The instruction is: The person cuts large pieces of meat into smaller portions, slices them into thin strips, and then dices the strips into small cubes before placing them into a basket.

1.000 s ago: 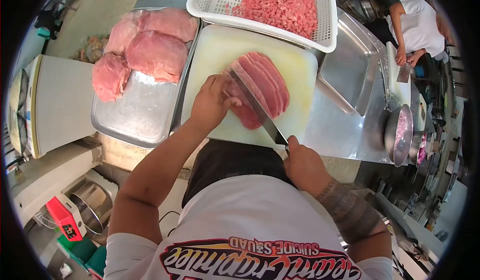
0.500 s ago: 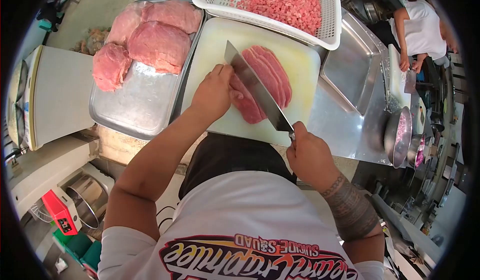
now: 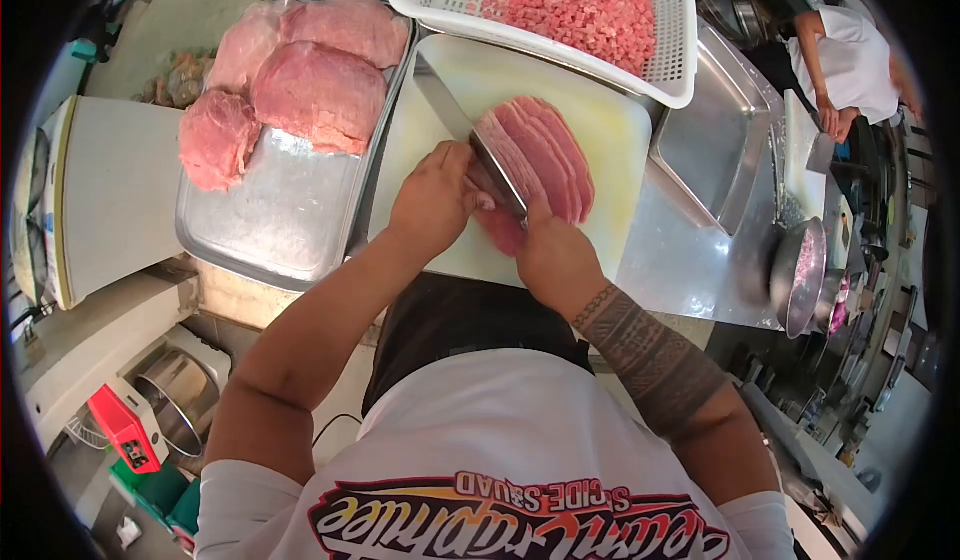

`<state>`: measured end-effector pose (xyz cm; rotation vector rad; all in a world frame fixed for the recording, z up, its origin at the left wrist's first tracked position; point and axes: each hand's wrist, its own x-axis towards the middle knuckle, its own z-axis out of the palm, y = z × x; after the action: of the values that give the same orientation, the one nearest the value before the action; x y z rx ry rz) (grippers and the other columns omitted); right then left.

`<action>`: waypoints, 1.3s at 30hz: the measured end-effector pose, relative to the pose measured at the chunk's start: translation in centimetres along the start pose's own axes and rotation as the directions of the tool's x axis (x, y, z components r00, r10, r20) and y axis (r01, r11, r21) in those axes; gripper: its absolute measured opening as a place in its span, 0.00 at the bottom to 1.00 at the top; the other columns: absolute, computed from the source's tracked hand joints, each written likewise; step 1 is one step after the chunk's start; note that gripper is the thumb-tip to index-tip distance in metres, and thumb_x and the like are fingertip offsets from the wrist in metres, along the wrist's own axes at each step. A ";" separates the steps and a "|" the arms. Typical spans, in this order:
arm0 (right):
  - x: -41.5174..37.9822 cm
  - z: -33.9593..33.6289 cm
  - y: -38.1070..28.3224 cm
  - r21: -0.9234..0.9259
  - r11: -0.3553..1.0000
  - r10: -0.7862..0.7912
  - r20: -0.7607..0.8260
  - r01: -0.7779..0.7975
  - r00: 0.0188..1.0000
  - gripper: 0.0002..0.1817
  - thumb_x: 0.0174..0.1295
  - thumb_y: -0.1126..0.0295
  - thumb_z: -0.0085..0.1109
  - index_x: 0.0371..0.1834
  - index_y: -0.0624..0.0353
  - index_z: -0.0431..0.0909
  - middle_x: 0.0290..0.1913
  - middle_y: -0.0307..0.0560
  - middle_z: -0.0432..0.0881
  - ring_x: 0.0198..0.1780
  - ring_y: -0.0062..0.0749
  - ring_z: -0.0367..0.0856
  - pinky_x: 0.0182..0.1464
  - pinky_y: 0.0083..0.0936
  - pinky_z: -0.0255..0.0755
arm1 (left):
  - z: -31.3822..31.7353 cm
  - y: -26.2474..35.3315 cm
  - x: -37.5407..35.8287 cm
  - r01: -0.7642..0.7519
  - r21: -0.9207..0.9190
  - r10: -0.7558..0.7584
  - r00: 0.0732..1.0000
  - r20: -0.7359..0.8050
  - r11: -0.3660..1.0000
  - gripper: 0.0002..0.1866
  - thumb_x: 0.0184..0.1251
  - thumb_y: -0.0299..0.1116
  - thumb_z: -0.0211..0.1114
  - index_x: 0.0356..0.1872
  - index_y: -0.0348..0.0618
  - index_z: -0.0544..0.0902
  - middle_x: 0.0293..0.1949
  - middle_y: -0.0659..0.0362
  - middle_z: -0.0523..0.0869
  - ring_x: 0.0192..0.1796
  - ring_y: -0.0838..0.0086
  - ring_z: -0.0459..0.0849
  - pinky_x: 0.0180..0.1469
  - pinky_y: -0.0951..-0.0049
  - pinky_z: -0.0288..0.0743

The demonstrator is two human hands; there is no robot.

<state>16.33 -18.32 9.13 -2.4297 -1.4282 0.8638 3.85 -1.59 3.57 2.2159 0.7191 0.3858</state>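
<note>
Now right hand [image 3: 560, 260] and knife [image 3: 446, 107] farther across board [image 3: 612, 185].

Right of the slices [image 3: 550, 155], the board [image 3: 622, 150] lay open; the basket [image 3: 550, 58] blocked its far edge, the knife [image 3: 455, 118] and left hand [image 3: 432, 198] its left.

A kitchen workspace, brightly lit.
Light is reflected by the stainless-steel worktable [image 3: 690, 275]. At the left, a pale floor [image 3: 190, 15] is seen beyond a white box-shaped cabinet [image 3: 125, 200]; lower down, a red-and-white machine [image 3: 122, 428] (a steel bowl [image 3: 178, 395] is set against it) is placed near green plastic objects [image 3: 150, 485].
</note>
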 end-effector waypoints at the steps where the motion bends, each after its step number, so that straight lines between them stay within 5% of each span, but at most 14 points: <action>1: 0.6 -0.1 -0.1 0.026 0.998 0.052 0.013 -0.052 0.999 0.20 0.65 0.75 0.57 0.57 0.72 0.67 0.32 0.68 0.85 0.38 0.67 0.87 0.42 0.58 0.79 | 0.1 -0.3 0.2 -0.031 0.006 0.031 0.999 -0.024 0.999 0.30 0.51 0.34 0.85 0.53 0.36 0.79 0.51 0.47 0.85 0.54 0.46 0.86 0.55 0.51 0.82; 4: -1.2 -2.1 -1.0 0.001 1.000 -0.003 -0.031 0.003 1.000 0.19 0.65 0.74 0.59 0.56 0.70 0.68 0.33 0.70 0.86 0.38 0.69 0.87 0.42 0.59 0.79 | -0.2 -0.3 0.0 -0.019 -0.007 0.019 1.000 -0.004 1.000 0.30 0.51 0.36 0.85 0.53 0.37 0.80 0.50 0.48 0.86 0.52 0.48 0.87 0.53 0.53 0.82; 7: -8.2 -5.4 0.1 -0.078 0.996 0.060 0.127 -0.051 0.990 0.16 0.68 0.72 0.57 0.55 0.66 0.70 0.34 0.66 0.87 0.37 0.66 0.89 0.40 0.56 0.82 | -0.2 -0.3 -0.4 -0.013 -0.015 0.013 1.000 0.000 1.000 0.30 0.53 0.37 0.85 0.53 0.39 0.80 0.49 0.50 0.86 0.50 0.50 0.88 0.51 0.54 0.83; 11: -9.1 0.2 3.3 -0.066 0.978 0.205 0.106 -0.199 0.973 0.14 0.66 0.72 0.58 0.52 0.65 0.71 0.33 0.65 0.86 0.37 0.66 0.88 0.42 0.57 0.81 | 0.3 -0.6 -0.7 -0.065 -0.030 0.063 0.997 -0.053 0.997 0.28 0.55 0.38 0.84 0.54 0.40 0.80 0.49 0.50 0.86 0.50 0.51 0.87 0.52 0.54 0.82; 17: -3.9 -0.6 1.5 -0.049 0.999 -0.029 -0.125 0.023 0.992 0.13 0.65 0.73 0.59 0.51 0.62 0.71 0.33 0.63 0.86 0.38 0.64 0.88 0.42 0.55 0.82 | 0.0 -0.7 -1.4 -0.070 0.038 0.070 0.997 -0.008 0.997 0.27 0.61 0.32 0.80 0.59 0.40 0.78 0.54 0.47 0.84 0.53 0.48 0.86 0.55 0.51 0.81; 26: -11.5 -7.2 -0.3 -0.101 0.985 0.157 0.155 -0.143 0.975 0.13 0.66 0.74 0.60 0.50 0.65 0.69 0.33 0.65 0.85 0.39 0.64 0.88 0.42 0.54 0.82 | -0.5 -0.3 -1.1 -0.085 0.089 0.080 0.995 0.060 0.992 0.29 0.66 0.31 0.76 0.63 0.35 0.73 0.55 0.43 0.83 0.56 0.40 0.84 0.56 0.47 0.80; 39: 0.2 1.3 -1.3 -0.020 1.000 0.000 -0.068 -0.001 0.998 0.13 0.66 0.76 0.54 0.52 0.65 0.68 0.34 0.66 0.86 0.38 0.63 0.89 0.40 0.55 0.83 | -0.1 -0.7 -1.7 0.003 0.030 -0.005 0.999 0.047 1.000 0.25 0.66 0.30 0.76 0.60 0.38 0.75 0.54 0.44 0.85 0.56 0.41 0.85 0.55 0.47 0.81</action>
<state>14.75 -17.61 8.55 -2.4493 -1.4188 0.7624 2.19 -2.15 3.10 2.2441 0.7086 0.3217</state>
